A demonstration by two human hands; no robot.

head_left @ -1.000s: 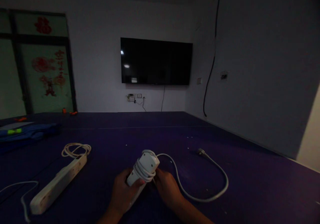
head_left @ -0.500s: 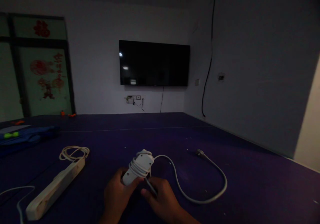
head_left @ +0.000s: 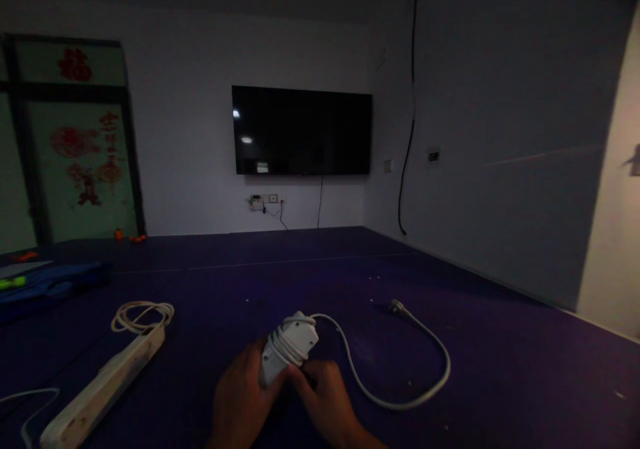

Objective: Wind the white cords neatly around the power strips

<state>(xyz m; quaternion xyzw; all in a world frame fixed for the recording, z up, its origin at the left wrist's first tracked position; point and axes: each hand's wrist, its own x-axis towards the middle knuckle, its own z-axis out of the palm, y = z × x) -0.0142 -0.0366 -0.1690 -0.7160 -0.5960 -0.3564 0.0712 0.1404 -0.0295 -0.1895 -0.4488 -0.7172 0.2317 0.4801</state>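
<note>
My left hand [head_left: 239, 399] is wrapped round the body of a white power strip [head_left: 289, 347] that points away from me, low in the middle of the view. Several turns of its white cord are wound round the strip. My right hand [head_left: 324, 395] is closed beside it, fingers pinched on the cord where it meets the windings. The rest of the cord [head_left: 400, 395] loops out to the right over the dark purple floor and ends in a plug [head_left: 397, 306].
A second, longer power strip [head_left: 103, 389] lies at the left with its coiled cord [head_left: 141, 315] beyond it. A blue object [head_left: 47, 285] sits at far left. A black TV [head_left: 301, 131] hangs on the far wall; a white wall runs along the right.
The strip has tilted a little as my hands shifted on it. My right hand has come forward onto the windings. The view has drifted slightly to the right.
</note>
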